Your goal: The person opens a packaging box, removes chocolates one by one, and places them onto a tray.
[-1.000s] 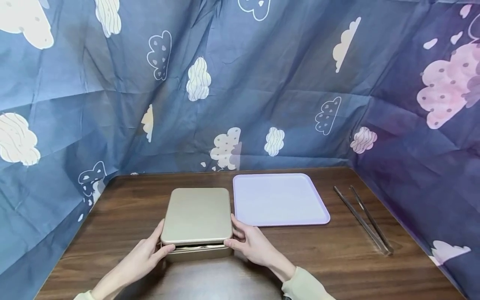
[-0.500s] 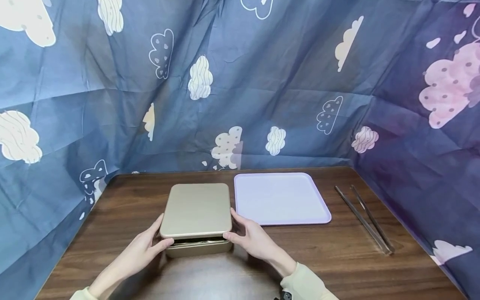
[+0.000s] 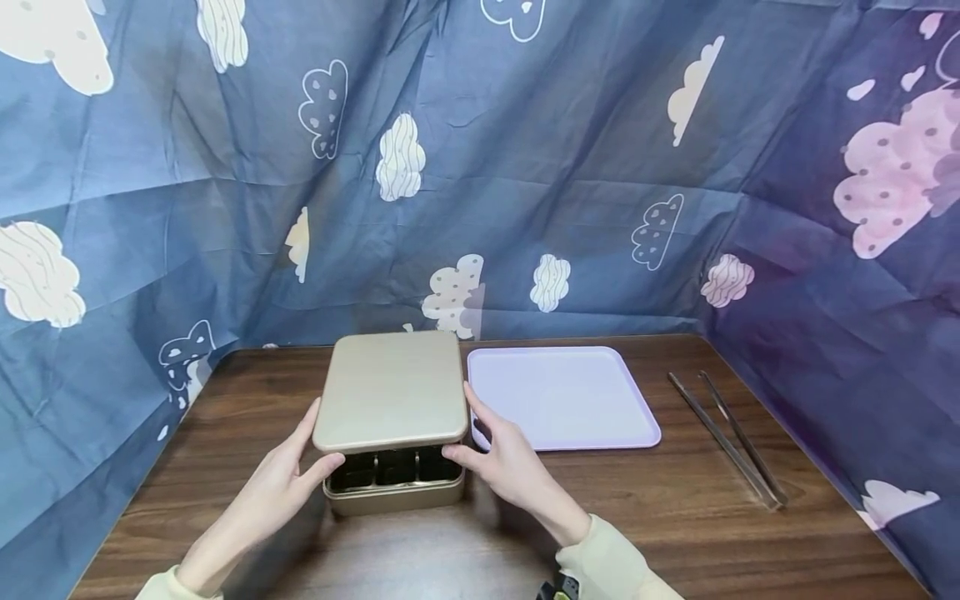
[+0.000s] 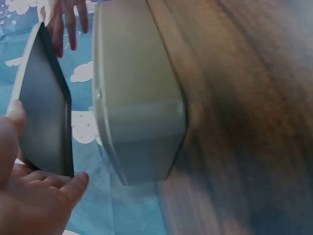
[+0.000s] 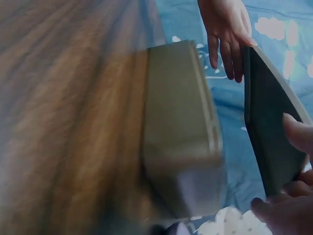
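A flat gold lid [image 3: 393,392] hangs tilted above a gold tin box [image 3: 397,498], apart from it in both wrist views. My left hand [image 3: 273,492] holds the lid's left edge, thumb at the near corner. On the opposite edge my right hand [image 3: 513,462] grips the lid the same way. Under the lid's near edge, dark compartments with thin dividers [image 3: 396,468] show inside the tin; the lid hides the rest. The left wrist view shows the lid's dark underside [image 4: 46,107] and the tin's side wall [image 4: 139,93].
A pale lilac tray [image 3: 562,400] lies just right of the lid. Farther right, metal tongs [image 3: 731,442] lie on the brown wooden table [image 3: 637,517]. A blue cloud-patterned cloth [image 3: 495,167] hangs behind the table and along its sides.
Both hands have raised the lid up and away from the tin. The gap at the front has widened, and the compartments have come into view. The tray and tongs have not moved.
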Available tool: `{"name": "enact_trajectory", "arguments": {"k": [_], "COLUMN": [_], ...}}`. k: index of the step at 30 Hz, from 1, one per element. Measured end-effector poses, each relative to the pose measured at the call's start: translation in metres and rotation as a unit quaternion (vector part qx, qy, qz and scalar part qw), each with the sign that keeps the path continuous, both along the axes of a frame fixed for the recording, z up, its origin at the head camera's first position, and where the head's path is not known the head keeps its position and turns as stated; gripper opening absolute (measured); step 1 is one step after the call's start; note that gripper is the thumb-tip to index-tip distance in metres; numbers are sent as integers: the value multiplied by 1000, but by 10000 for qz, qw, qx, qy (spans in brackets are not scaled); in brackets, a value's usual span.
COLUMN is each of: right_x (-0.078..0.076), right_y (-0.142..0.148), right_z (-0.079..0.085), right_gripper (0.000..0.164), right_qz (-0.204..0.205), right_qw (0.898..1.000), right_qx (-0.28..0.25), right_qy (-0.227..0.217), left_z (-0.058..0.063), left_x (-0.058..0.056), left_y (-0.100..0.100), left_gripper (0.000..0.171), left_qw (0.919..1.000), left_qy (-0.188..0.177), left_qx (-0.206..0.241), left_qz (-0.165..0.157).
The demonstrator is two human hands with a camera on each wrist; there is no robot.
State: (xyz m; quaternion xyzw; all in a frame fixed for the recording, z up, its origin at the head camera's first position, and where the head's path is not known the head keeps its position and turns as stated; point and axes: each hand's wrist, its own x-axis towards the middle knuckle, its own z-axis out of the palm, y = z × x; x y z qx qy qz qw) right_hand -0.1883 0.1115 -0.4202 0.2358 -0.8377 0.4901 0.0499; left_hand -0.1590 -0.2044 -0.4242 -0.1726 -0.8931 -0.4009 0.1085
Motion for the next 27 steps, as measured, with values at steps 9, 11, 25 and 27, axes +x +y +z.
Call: {"name": "enact_trajectory", "arguments": {"k": [9,11,25,27], "right_x": [-8,-4,-17,-21], "right_y": [-37,-47,-93,-104], "right_z": [32,46,74,74], "right_gripper": [77,75,55,50], "right_qz": [-63,-45,-819,-928], "right_qw": [9856,9797,9442,9395], "right_qx": [-1415,-1688,-2201,-2359], "right_qy": [924,1078,2309,2304], "left_z": [28,36,79,82], "left_x": [-3,-5,-19,-22], "left_y": [-8,-10,-17,-22], "left_gripper": [76,73,56,53], "left_qw": [9961,9945,9607,9509], "left_qy": [804,943,2364,2676], "left_qx": [306,356,1407,1342], "left_qz": [212,281,379,786]}}
